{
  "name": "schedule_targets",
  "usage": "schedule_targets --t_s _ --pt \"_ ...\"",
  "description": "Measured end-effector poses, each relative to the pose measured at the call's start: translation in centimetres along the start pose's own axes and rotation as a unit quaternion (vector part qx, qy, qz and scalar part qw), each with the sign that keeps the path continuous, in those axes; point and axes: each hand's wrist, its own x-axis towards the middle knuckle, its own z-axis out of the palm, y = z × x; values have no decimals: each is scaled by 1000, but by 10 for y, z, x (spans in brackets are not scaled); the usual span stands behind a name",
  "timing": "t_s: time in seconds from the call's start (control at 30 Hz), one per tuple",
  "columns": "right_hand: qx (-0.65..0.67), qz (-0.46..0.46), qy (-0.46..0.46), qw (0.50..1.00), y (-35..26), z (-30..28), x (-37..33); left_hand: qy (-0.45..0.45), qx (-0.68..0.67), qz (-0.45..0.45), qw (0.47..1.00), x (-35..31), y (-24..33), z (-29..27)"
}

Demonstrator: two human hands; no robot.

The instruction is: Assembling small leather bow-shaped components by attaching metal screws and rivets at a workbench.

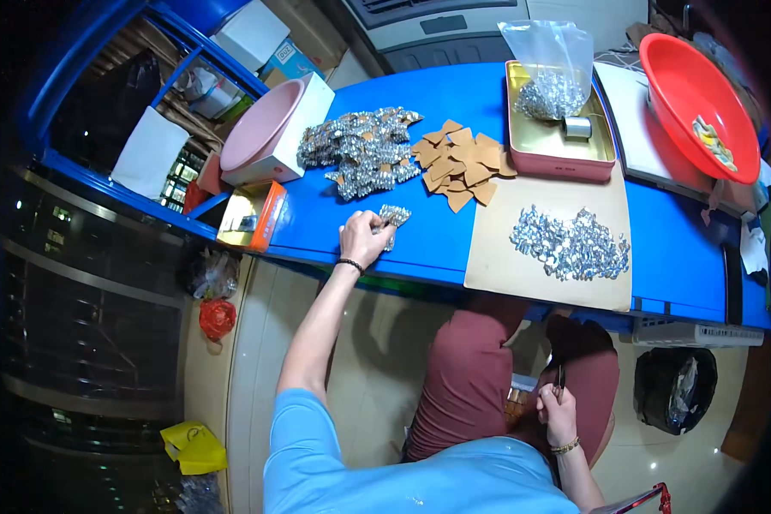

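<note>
At the table's near edge, my left hand (365, 238) pinches a small piece covered in silver studs (395, 215). Just beyond it lies a heap of similar silver-studded pieces (360, 150), with bits of tan showing among them. Beside that heap is a pile of flat tan pieces with pointed corners (461, 164). Over my lap, my right hand (558, 413) is closed around a thin dark tool (561, 377), whose kind I cannot make out. Loose shiny silver bits (570, 244) are spread on a beige board (493, 261) to the right.
A pink-sided tin (565, 169) holds a clear bag (550, 51) of silver bits and a spool (577, 128). A red basin (660, 94) stands at far right. On the left are a pink basin (261, 128) and an orange box (270, 214). A black bin (651, 390) sits below.
</note>
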Motion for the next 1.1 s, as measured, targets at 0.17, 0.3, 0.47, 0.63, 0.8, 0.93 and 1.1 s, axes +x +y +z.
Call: schedule_targets --t_s 0.17,0.3,0.47,0.63,0.8,0.93,1.1 --pt "10 -4 5 1000 -4 7 -9 78 171 79 979 -16 1 2" --pt "0 -32 -15 999 -11 10 -15 161 193 131 959 -28 -3 -13" --pt "118 -20 -46 992 -13 10 -30 22 -180 125 975 -124 99 -24" --pt "165 -39 -77 983 -24 15 -51 -337 -429 86 834 -260 177 24" --pt "164 -56 -94 980 -11 -2 -72 -485 -549 -153 663 -331 188 37" --pt "201 -49 -77 975 9 -4 -82 -523 -512 -132 669 -351 177 40" --pt "216 -93 -61 970 25 -14 -93 -525 -462 -106 707 -357 182 29"
